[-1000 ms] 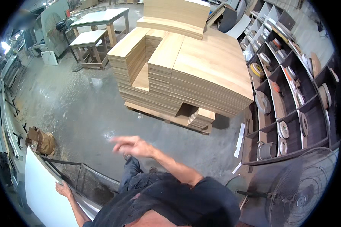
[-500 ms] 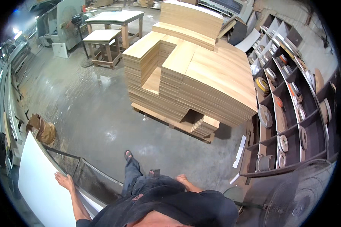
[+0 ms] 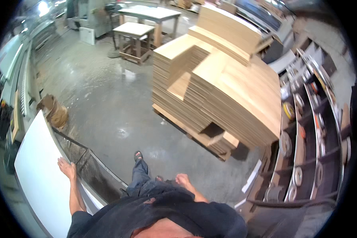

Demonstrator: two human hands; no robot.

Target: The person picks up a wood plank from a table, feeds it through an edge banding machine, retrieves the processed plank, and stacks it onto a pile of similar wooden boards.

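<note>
My right hand (image 3: 183, 180) has dropped, empty and loose, to my hip, while my left hand (image 3: 66, 168) rests flat on the white board (image 3: 39, 174), steadying its edge.

dark short-slv top, blue jeans, sandals

Smooth matt white board (image 3: 39, 174); glossy concrete floor (image 3: 103, 99).

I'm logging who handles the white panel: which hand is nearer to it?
Left. The left hand rests on the edge of the white panel; the right hand hangs empty by the person's hip, well away from it.
</note>
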